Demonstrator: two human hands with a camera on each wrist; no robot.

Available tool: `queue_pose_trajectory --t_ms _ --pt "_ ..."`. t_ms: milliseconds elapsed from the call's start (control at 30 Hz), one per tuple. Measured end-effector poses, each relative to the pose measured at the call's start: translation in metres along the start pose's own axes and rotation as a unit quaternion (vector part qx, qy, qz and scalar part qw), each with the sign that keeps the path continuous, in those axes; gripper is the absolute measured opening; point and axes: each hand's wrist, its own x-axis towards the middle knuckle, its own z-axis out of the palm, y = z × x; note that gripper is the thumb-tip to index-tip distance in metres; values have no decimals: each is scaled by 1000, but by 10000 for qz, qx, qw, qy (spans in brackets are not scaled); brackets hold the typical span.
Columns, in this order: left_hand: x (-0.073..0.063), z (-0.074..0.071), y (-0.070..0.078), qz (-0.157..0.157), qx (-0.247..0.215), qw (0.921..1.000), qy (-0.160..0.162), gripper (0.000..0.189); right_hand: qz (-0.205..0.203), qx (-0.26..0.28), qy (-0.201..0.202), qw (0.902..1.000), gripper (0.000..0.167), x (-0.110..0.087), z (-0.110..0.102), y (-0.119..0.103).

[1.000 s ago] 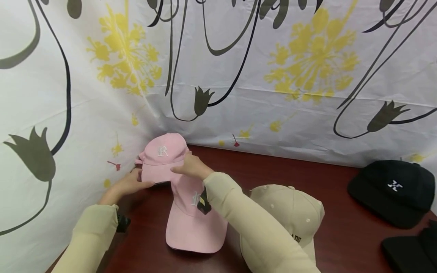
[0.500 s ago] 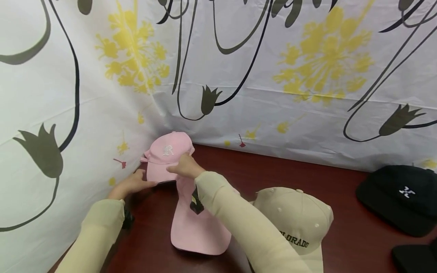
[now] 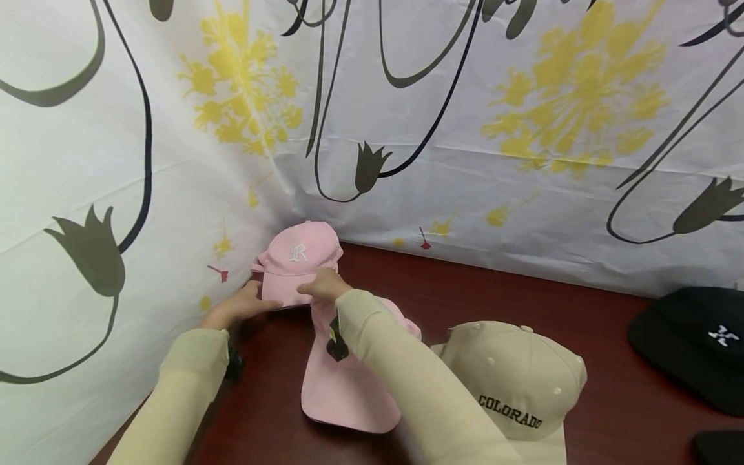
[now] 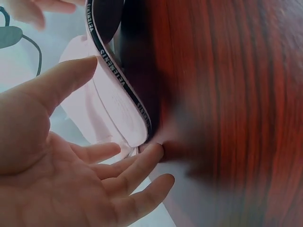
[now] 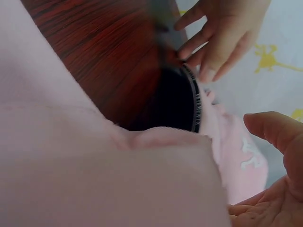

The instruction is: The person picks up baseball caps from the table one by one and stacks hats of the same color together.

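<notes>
A pink baseball cap with a white embroidered R stands in the table's far left corner, brim toward me. Beside the left edge of its brim is my left hand, fingers spread and thumb tip against the brim's edge in the left wrist view. My right hand rests at the cap's right side, thumb over the brim; the right wrist view shows the thumb stretched out from the palm. Just in front lies a second pink baseball cap, partly hidden under my right forearm. Neither hand has its fingers curled round a cap.
To the right stands a beige cap lettered COLORADO. A black cap and part of another black cap lie at the right edge. A patterned white cloth walls the dark red table at back and left.
The head view has turned slightly left, so everything sits further right in it. Both hands keep their places at the far pink cap, and the COLORADO lettering has come out from behind the right sleeve.
</notes>
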Motion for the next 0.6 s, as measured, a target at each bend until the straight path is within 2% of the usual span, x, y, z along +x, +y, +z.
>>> queue_pose_trajectory --t_ms 33,100,133,300,400,500,567,600 --pt "2 1 1 97 -38 9999 -3 54 98 55 -29 9999 41 3 2 3" --pt "4 2 2 98 -88 9999 1 53 227 3 12 9997 39 1 4 4" --pt "5 2 3 58 -91 9999 -9 55 427 -91 12 9990 37 -5 3 -2" --pt "5 2 10 -358 -106 9993 -43 80 397 -54 32 9992 40 1 8 8" --pt "13 4 1 -351 -234 9991 21 87 507 110 -16 9987 40 -2 4 8" --pt "28 9 -21 -169 -279 9993 167 93 854 180 -9 9962 38 -11 -2 -3" --pt "32 10 -26 -175 -365 9989 224 95 904 108 92 9958 42 -8 2 -2" --pt "32 11 -25 -222 -451 9984 270 93 811 125 152 9965 43 2 8 8"
